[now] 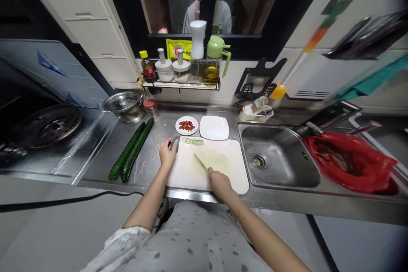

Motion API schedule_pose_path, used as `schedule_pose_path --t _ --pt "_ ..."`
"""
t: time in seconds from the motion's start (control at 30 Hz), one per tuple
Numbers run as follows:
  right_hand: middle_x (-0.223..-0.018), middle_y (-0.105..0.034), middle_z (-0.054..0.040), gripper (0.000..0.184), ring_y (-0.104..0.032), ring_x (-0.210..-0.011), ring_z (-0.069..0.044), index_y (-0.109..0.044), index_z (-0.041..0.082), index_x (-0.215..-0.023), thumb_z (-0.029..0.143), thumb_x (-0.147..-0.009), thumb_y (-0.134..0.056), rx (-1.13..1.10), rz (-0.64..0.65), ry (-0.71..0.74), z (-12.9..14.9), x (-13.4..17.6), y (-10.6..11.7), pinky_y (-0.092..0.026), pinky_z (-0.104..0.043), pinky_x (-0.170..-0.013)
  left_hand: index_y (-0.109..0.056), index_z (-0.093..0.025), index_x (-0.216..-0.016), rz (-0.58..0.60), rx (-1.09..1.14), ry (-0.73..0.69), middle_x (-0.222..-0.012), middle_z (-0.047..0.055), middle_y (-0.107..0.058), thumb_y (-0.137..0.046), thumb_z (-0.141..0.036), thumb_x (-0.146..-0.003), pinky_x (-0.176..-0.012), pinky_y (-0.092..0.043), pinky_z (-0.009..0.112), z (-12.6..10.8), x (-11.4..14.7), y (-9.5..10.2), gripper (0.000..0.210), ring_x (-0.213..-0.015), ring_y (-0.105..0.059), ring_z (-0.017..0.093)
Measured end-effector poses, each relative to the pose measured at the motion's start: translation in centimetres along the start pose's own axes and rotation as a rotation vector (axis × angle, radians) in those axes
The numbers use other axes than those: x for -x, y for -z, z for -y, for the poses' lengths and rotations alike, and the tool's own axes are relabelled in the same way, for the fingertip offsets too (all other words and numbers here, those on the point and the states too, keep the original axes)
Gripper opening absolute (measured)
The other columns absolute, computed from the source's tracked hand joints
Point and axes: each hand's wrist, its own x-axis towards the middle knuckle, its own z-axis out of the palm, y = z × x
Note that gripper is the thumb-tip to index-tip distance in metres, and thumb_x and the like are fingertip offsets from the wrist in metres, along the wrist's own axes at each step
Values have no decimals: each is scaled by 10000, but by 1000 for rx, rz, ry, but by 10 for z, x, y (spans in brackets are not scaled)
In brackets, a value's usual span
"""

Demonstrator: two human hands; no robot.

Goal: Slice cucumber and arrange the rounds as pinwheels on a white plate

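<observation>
My right hand [220, 182] is closed round the handle of a knife [201, 162], whose thin blade points up and left over the white cutting board [181, 174]. At the board's upper left corner, my left hand [168, 153] has its thumb and fingers about the grey handle [174, 142]. A short row of overlapping cucumber slices [193, 141] lies along the board's far edge. Beyond it stand a small plate of chopped red pieces [187, 126] and a bare white plate [214, 127]. Two whole cucumbers [132, 151] lie side by side to the left of my left hand.
A steel sink [280, 157] adjoins the board on the right, with a red plastic bag [350, 161] beyond. At the back left are a lidded steel pot [124, 106] and a red-lidded jar [151, 108]. A wire shelf [181, 86] above holds seasonings and an oil bottle [214, 61].
</observation>
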Motion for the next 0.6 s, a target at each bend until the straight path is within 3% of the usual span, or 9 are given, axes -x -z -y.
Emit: schedule_pose_path --t 0.13,0.33,0.43,0.6 --pt "-995 -614 -114 308 -629 -896 -196 -493 205 -1150 78 -909 -350 98 -91 -21 -8 2 3 -391 -277 -739 -673 -213 -999 195 97 -86 -1003 66 -673 -567 -355 -820 -893 -448 363 -24 9 -5 251 -957 -593 213" --pt "-1122 -546 -123 373 -538 -944 -206 -484 247 -1274 164 -940 -340 190 -266 75 -24 3 -3 -331 -324 -807 -714 -232 -976 650 194 -305 -1013 50 -696 -612 -376 -794 -906 -459 332 -48 25 -12 253 -968 -619 205" --pt "-1156 -527 -115 405 -501 -938 -207 -462 263 -1319 181 -956 -304 187 -308 101 -28 5 -6 -311 -335 -810 -733 -244 -937 829 137 -333 -970 49 -708 -648 -407 -754 -878 -467 326 -52 30 -13 259 -933 -629 217" --pt "-1170 -514 -114 410 -468 -948 -213 -477 268 -1319 184 -957 -304 173 -322 98 -30 8 -9 -295 -342 -817 -736 -225 -841 915 128 -305 -882 43 -710 -676 -387 -708 -803 -473 296 -57 32 -16 217 -846 -631 198"
